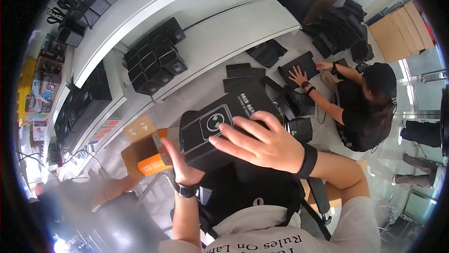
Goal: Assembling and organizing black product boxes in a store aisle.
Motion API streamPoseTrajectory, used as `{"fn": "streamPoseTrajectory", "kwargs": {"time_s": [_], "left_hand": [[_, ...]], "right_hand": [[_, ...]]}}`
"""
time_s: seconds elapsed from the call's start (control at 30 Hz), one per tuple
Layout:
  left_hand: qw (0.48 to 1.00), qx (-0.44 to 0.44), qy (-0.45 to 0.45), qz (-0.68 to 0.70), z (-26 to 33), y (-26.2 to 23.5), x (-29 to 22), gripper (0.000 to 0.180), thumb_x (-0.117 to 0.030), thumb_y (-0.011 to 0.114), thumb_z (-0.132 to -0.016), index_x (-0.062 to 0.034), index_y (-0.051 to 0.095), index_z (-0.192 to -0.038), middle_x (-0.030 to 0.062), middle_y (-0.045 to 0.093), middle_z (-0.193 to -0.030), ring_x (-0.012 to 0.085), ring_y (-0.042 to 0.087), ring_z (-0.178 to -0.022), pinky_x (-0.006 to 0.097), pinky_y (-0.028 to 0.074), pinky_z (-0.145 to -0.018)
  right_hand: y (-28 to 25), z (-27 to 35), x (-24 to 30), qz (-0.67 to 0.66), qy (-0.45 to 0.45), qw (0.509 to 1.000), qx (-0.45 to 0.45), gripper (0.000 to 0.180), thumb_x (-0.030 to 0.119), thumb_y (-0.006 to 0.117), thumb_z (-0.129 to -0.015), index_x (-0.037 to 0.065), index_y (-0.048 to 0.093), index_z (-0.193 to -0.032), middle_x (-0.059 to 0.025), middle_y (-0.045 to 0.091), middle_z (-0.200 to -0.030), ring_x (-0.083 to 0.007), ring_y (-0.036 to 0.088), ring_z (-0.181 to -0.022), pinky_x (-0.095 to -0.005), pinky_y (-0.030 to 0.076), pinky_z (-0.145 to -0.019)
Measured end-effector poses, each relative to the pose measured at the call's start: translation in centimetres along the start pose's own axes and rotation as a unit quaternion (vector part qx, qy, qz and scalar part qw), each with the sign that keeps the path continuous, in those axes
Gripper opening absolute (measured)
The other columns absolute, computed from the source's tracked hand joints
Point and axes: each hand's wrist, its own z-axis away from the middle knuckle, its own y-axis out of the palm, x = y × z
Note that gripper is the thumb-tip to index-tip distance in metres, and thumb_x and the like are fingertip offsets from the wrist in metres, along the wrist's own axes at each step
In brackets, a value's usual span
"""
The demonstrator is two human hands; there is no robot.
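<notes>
While it is held just left of the frame's centre, the black box (pixel 224 124) is gripped between both hands: the left hand (pixel 184 166) is cupped under its lower left edge with the fingers curled up against the side, and the right hand (pixel 262 143) is laid flat across its top face with the fingers spread, not closed around anything else. The box appears to be stiff printed card, probably light, with a smooth finish that could slide under a flat palm; a firmer hold would likely be had at opposite edges or corners rather than on the broad face. An orange box (pixel 152 162) and a brown carton (pixel 140 145) are seen just left of the black box, close to the left hand. More black boxes are stacked (pixel 156 57) on the white shelf (pixel 224 33) in the upper left. At the upper right, flat black sheets (pixel 299 66) are being pressed to the floor by a co-worker (pixel 369 103), with folded brown cartons (pixel 397 28) beyond. A black cylinder (pixel 299 129) sits just right of the held box, near the right hand. A blurred figure (pixel 98 197) is crowded in at the lower left, so little free room is left on that side.
</notes>
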Motion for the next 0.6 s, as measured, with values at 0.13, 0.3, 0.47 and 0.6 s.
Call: {"fn": "streamPoseTrajectory", "kwargs": {"time_s": [0.13, 0.3, 0.47, 0.6], "left_hand": [[0.983, -0.14, -0.112, 0.031, -2.8, -1.4, -0.5, 0.053, -0.04, 0.045, -0.095, -0.0052, 0.05, -0.135, 0.0146, 0.06, -0.128, 0.0272, 0.058, -0.117, 0.042, 0.044, -0.102], [0.971, -0.22, 0.002, -0.089, -4.9, -4.9, -0.6, 0.052, -0.02, 0.06, -0.088, -0.0042, 0.047, -0.135, 0.0114, 0.059, -0.128, 0.0244, 0.059, -0.116, 0.037, 0.047, -0.1], [0.946, -0.296, 0.003, -0.132, -5.7, -8.1, 0.3, 0.051, -0.019, 0.06, -0.087, -0.0032, 0.046, -0.134, 0.0112, 0.061, -0.123, 0.0236, 0.06, -0.111, 0.036, 0.05, -0.096], [0.934, -0.326, 0.001, -0.143, -5.0, -10.3, 0.5, 0.054, -0.02, 0.06, -0.086, -0.0028, 0.045, -0.135, 0.0128, 0.06, -0.124, 0.0257, 0.06, -0.112, 0.038, 0.05, -0.096]], "right_hand": [[3.3, 1.1, -2.6, -0.046, -0.042, 0.997, 0.047, 0.041, 0.02, 0.059, -0.088, 0.022, 0.061, -0.129, 0.0007, 0.057, -0.125, -0.0158, 0.055, -0.107, -0.0345, 0.043, -0.093], [0.9, 0.7, -11.2, -0.32, 0.143, 0.936, 0.045, 0.046, 0.019, 0.075, -0.078, 0.009, 0.061, -0.121, -0.0075, 0.06, -0.116, -0.0243, 0.057, -0.102, -0.0375, 0.044, -0.092], [2.9, 6.3, -25.2, -0.236, 0.407, 0.835, -0.286, 0.016, 0.008, 0.057, -0.095, -0.002, 0.066, -0.104, -0.0095, 0.069, -0.105, -0.0158, 0.063, -0.096, -0.028, 0.048, -0.09], [8.5, 14.0, -32.2, -0.225, 0.481, 0.8, -0.28, 0.018, 0.011, 0.062, -0.093, 0.001, 0.068, -0.106, -0.0083, 0.07, -0.099, -0.0137, 0.064, -0.087, -0.0267, 0.05, -0.081]]}}
